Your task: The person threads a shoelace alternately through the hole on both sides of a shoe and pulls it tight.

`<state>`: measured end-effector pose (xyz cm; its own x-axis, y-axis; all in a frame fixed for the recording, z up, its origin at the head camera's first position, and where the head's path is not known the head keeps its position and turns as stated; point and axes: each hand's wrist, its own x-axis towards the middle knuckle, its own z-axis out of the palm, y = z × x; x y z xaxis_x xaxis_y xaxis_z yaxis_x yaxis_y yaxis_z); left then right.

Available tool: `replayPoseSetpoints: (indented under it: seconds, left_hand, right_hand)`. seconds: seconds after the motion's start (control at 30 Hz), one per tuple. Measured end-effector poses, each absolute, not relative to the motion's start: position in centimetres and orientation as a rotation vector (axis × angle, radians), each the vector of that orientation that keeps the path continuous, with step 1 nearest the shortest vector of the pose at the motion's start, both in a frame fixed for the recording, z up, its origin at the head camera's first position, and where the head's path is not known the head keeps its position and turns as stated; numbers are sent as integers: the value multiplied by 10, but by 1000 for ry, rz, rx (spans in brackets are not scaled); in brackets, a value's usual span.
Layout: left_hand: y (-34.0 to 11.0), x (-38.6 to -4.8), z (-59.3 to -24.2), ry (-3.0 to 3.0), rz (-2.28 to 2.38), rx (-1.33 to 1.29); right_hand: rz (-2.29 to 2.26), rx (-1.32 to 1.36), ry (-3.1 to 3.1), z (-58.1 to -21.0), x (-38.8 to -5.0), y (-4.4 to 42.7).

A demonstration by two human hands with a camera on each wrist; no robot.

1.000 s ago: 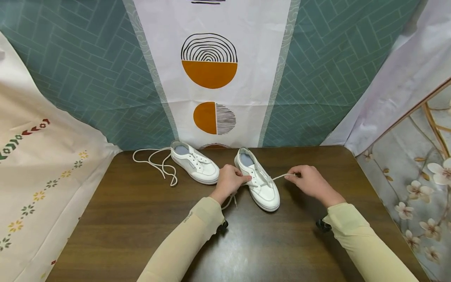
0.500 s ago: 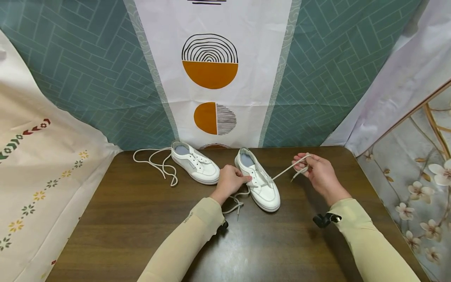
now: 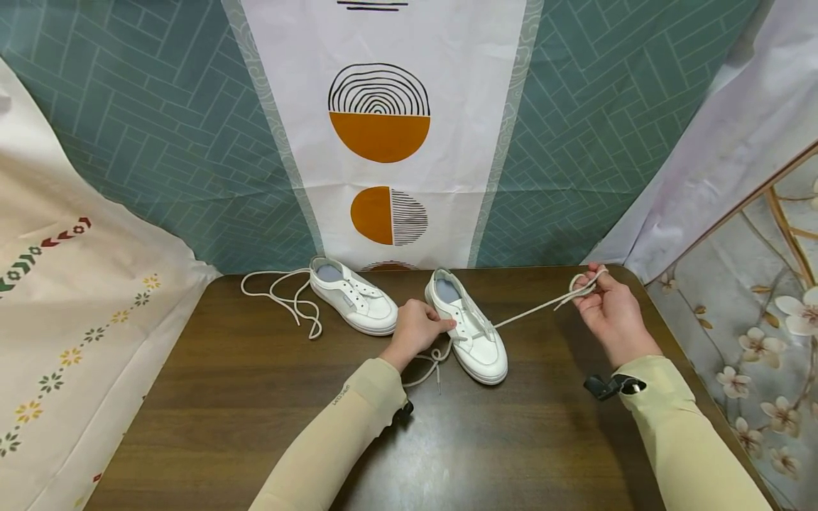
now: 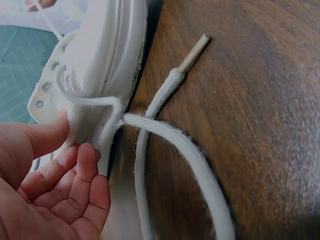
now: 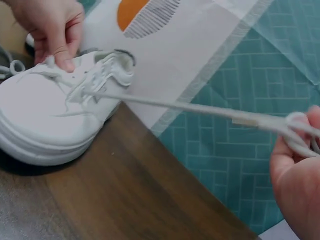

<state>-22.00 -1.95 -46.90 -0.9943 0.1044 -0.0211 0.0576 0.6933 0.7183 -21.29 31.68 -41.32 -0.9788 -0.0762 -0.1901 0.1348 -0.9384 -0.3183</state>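
Observation:
A white sneaker [image 3: 483, 356] stands on the table, its toe toward me. My left hand [image 3: 417, 332] pinches the sneaker's left side near the eyelets between thumb and fingers. On the right, my right hand [image 3: 615, 312] holds a white shoelace [image 3: 533, 311], which runs taut from the front eyelets; part of it loops over the fingers. In the right wrist view, the stretched shoelace [image 5: 175, 104] leads from the sneaker [image 5: 50, 107] to my fingers. The other lace end [image 4: 187, 145] lies loosely on the wood, its tip [image 4: 195, 54] showing in the left wrist view.
A second white sneaker [image 3: 367, 306] stands to the left, close to my left hand. Its loose lace [image 3: 294, 301] trails on the brown table [image 3: 243, 411]. Patterned cloths hang behind the table's back edge and along both sides.
My right hand has moved away to the right, turned palm up, and drawn out a longer stretch of lace. The loose lace on the left has shortened and shifted. My left hand stays put.

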Motion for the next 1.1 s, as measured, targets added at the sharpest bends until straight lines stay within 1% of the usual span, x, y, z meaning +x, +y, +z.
replayPoseSetpoints:
  seconds: [0.13,0.3,0.43,0.6,0.83,0.97,1.1]
  left_hand:
    - [-19,-220,-469,2849,1194,145]
    - [-19,-221,-470,2840,1200,150]
    - [-19,-221,-471,2837,1194,161]
    - [-20,-223,-472,2832,1195,162]
    - [-21,-221,-470,2810,1193,156]
    - [-21,-214,-467,2804,1069,216]
    - [-24,-208,-464,2703,1005,331]
  right_hand:
    - [-3025,204,562,-406,-215,322]
    - [-3049,145,789,-396,-216,329]
    - [-2993,99,1011,-396,-214,333]
    - [-2737,65,1504,-403,-210,331]
    - [-2351,93,2068,-407,-209,315]
    - [-2120,128,2317,-409,-211,306]
    - [-1901,151,2501,-412,-214,299]
